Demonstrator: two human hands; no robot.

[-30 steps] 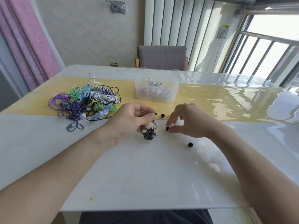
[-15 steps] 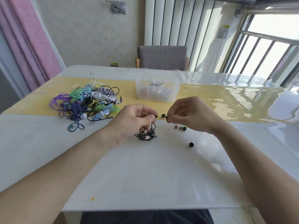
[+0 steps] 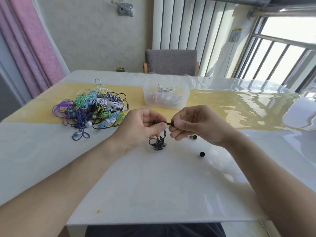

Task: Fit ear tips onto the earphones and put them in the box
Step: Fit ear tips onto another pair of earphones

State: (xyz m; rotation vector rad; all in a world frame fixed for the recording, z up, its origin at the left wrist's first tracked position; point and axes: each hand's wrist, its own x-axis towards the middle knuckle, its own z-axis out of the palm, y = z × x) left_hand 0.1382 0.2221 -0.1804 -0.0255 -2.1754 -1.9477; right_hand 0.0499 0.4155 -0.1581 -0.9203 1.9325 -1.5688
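Pinching black earphone (image 3: pixel 158 139) and ear tip (image 3: pixel 171 123), left hand (image 3: pixel 142 127), right hand (image 3: pixel 196 124); join half-hidden by fingers (image 3: pixel 179 124).

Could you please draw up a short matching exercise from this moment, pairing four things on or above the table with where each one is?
Things:
1. black earphones
2. clear plastic box
3. pile of coloured earphones
4. loose black ear tip

Places:
A. lying alone on the white tabletop, near the right forearm
B. on the yellow strip, far left
C. hanging from the left hand
D. on the yellow strip, beyond both hands

Pairs: 1-C, 2-D, 3-B, 4-A
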